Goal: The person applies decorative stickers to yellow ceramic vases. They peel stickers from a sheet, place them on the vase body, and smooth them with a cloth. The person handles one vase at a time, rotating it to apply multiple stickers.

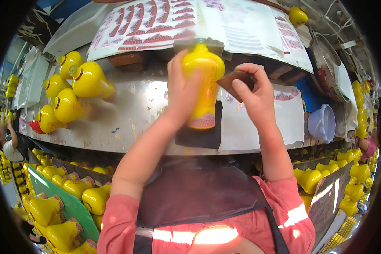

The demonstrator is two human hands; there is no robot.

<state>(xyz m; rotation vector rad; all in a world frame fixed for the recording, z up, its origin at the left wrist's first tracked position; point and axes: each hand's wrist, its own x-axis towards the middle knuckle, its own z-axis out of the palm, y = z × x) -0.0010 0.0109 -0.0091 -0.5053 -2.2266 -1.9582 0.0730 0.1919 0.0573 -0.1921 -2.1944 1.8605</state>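
Note:
My left hand (183,91) is wrapped round the left side of a glossy yellow vase-shaped bottle (205,80). The bottle lies over a dark cloth (199,137) with its neck pointing away from me. A patterned pink and purple band runs round its foot, and faint red marks show on its body. In my right hand (256,91) a thin brown flat scraper (232,84) is pinched between thumb and fingers, its edge close to the bottle's right side. I cannot tell whether that edge touches the bottle.
Several yellow bottles (89,80) stand at the table's left. Printed decal sheets (152,23) lie on a raised board at the back, and a white sheet (262,131) lies at right. A lilac bucket (321,122) stands at the right end. Racks of yellow bottles (51,211) flank me.

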